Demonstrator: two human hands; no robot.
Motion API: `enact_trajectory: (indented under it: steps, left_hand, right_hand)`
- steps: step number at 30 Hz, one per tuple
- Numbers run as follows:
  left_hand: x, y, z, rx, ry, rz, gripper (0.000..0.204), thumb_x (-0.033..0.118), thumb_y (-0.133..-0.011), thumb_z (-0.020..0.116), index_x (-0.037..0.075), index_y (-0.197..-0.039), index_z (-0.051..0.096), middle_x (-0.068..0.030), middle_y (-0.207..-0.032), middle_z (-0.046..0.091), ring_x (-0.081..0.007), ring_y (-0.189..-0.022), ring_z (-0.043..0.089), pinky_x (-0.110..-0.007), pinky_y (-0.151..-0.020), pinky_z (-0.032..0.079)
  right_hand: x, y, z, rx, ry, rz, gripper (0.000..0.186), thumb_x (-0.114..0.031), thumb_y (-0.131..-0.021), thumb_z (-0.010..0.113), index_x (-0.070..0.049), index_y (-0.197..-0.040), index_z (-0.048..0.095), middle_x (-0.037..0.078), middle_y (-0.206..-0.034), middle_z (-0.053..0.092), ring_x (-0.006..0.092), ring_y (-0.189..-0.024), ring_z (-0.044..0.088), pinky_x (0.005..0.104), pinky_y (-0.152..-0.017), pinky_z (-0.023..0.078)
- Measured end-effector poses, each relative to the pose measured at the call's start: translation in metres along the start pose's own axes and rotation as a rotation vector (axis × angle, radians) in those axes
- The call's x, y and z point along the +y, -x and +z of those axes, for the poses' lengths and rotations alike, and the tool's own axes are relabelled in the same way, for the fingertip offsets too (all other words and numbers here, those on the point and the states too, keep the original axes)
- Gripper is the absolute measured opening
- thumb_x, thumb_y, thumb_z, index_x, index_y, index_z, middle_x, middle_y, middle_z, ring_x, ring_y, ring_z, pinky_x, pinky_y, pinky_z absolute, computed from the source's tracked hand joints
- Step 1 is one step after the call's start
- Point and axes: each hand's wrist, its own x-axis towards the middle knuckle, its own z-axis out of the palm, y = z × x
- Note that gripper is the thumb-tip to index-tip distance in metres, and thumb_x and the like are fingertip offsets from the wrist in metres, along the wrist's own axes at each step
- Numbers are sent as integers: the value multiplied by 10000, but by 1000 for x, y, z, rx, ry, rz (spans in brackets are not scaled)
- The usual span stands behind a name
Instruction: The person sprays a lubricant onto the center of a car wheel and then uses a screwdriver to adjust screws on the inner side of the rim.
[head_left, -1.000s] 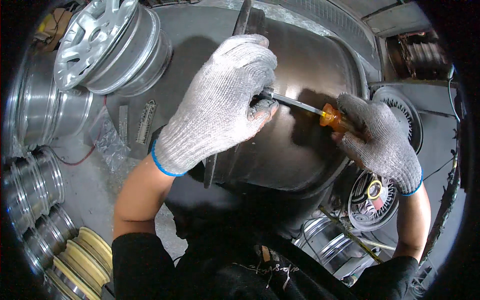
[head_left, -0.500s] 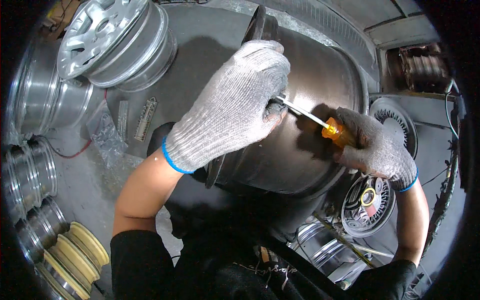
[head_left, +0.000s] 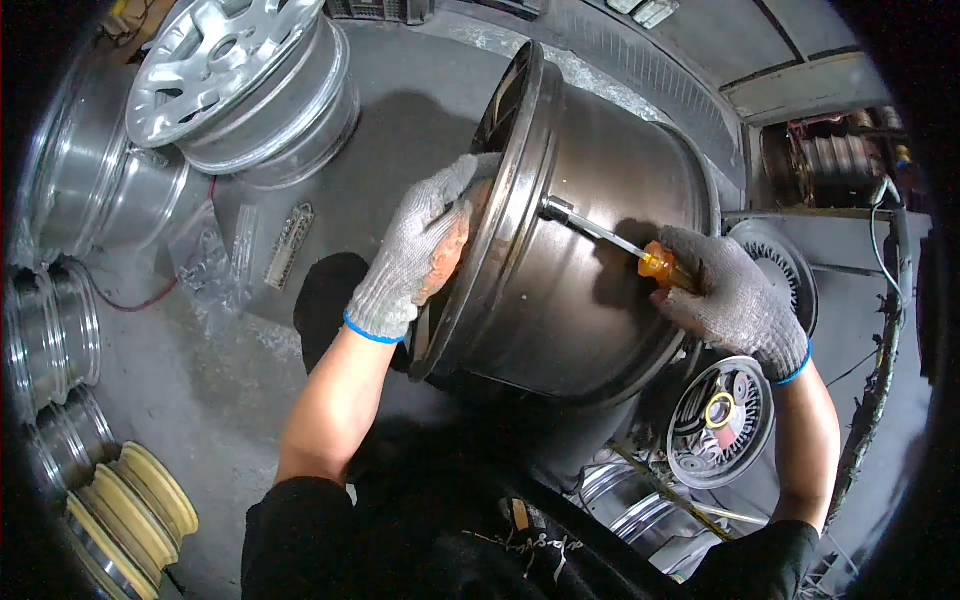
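A dark metal wheel rim (head_left: 600,320) lies on its side in front of me, its face turned left. My gloved left hand (head_left: 418,245) grips the face side at the outer lip, its fingertips partly hidden behind the edge. My gloved right hand (head_left: 725,300) is closed around the orange handle of a screwdriver (head_left: 660,262). The shaft runs left to a short metal cylinder (head_left: 556,208) at the barrel beside the lip; how the two join is too small to tell.
Silver spoked wheels (head_left: 225,70) are stacked upper left, with more rims (head_left: 55,340) down the left and yellow ones (head_left: 140,500) below. A plastic bag (head_left: 205,260) and metal strips (head_left: 290,245) lie nearby. At right are round trays (head_left: 715,450) with small items and a metal frame (head_left: 870,420).
My left hand has moved down-left from beside the screwdriver shaft to the rim's outer edge, uncovering the tool's far end. My right hand still holds the handle. The whole rim appears slightly lower in view.
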Motion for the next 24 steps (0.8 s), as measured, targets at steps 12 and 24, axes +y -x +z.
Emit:
enact_trajectory:
  steps: [12, 24]
  left_hand:
    - [10, -12, -6, -160, -315, 16, 299, 146, -1021, 569, -30, -1256, 629, -132, -1181, 695, -194, -1074, 623, -317, -974, 471]
    - [0, -12, -8, -78, -603, 144, 329, 193, -1018, 554, -21, -1258, 623, -196, -1193, 689, -302, -1093, 644, -372, -982, 477]
  right_hand:
    - [2, 2, 5, 50, 109, -39, 345, -179, -788, 649, -9, -1086, 615, 242, -814, 636, 413, -789, 646, 452, -728, 520]
    - [13, 5, 28, 204, 448, -91, 432, -199, -821, 702, -38, -1191, 548, 242, -869, 671, 428, -794, 686, 514, -706, 551]
